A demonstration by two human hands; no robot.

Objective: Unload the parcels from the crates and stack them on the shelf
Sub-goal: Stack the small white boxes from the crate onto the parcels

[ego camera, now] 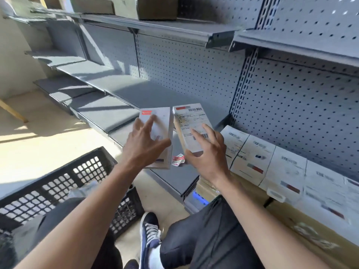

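Observation:
Two flat white parcels are held over the grey shelf (155, 98). My left hand (144, 146) grips the left parcel (161, 121), thumb at its right edge and fingers spread on its face. My right hand (207, 154) holds the right parcel (191, 121), which carries a printed shipping label with barcodes, thumb under its near end. A row of several labelled white parcels (272, 164) lies along the shelf to the right. The black plastic crate (64, 183) stands on the floor at lower left.
A crumpled red-and-white label scrap (178, 159) lies on the shelf below the held parcels. Brown cardboard boxes (155, 6) sit on the top shelf. Pegboard backing rises behind the shelves. My knees and a blue sneaker (148, 232) are below.

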